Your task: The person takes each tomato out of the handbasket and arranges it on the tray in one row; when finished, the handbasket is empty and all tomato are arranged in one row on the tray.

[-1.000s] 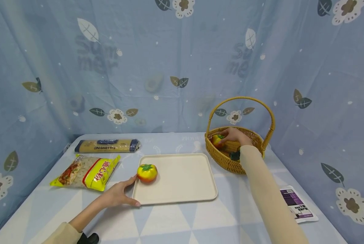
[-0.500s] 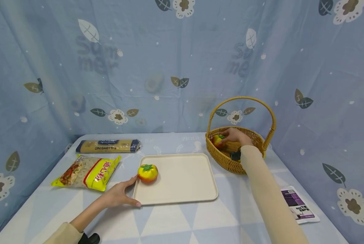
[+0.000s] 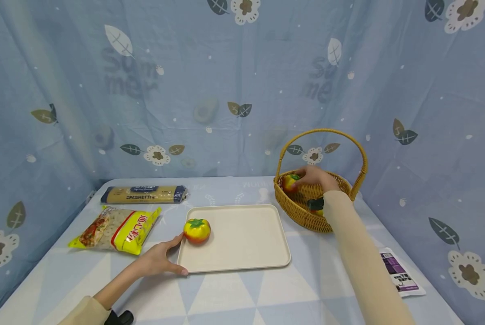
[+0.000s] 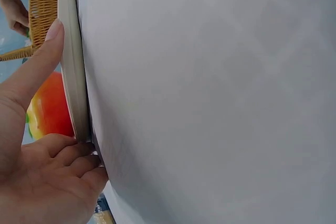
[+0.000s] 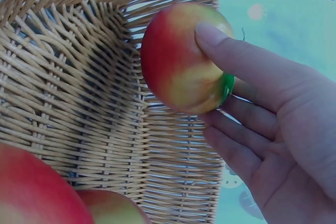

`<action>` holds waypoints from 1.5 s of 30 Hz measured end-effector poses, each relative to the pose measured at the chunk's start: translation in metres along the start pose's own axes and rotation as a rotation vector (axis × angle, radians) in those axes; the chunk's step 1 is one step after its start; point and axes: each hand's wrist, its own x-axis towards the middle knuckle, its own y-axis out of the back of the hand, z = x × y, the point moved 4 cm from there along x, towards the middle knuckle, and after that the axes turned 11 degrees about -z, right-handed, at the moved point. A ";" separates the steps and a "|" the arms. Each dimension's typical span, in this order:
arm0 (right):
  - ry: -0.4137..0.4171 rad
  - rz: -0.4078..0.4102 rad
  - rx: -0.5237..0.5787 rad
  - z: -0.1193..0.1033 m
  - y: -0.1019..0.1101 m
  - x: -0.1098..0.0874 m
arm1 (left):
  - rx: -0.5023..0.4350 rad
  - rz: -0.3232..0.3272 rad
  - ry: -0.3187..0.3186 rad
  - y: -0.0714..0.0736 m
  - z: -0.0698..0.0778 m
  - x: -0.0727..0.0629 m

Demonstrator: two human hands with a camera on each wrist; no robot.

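Observation:
My right hand (image 3: 314,176) reaches into the wicker basket (image 3: 297,216) and pinches a yellow-and-red tomato (image 5: 176,59) with a green top. In the right wrist view, the thumb lies on its near side and the fingers are behind it. Two more red-and-yellow fruits (image 5: 34,192) show below it there, cut off by the frame. My left hand (image 3: 157,260) holds the near left corner of a beige tray (image 3: 242,239), its thumb at the front edge and fingers at the left side. Another tomato (image 3: 197,231) sits on the tray near those fingers.
A pack of spaghetti (image 3: 144,194) lies at the back left, with a yellow-ended bag of pasta (image 3: 116,229) in front. On the right, a white-and-purple packet (image 3: 401,274) lies partly behind the right sleeve. The basket's tall handle (image 3: 328,131) arches over its opening.
My right hand has risen slightly inside the basket, and the tomato in it has shifted up a little. The left hand and tray have stayed in place.

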 end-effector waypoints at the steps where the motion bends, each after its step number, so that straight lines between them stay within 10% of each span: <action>1: 0.005 0.000 -0.001 0.000 0.000 -0.001 | -0.002 -0.001 -0.001 0.000 0.000 0.000; 45: 0.192 0.291 -0.072 -0.041 -0.006 -0.074 | 0.023 0.005 -0.023 0.001 -0.004 0.003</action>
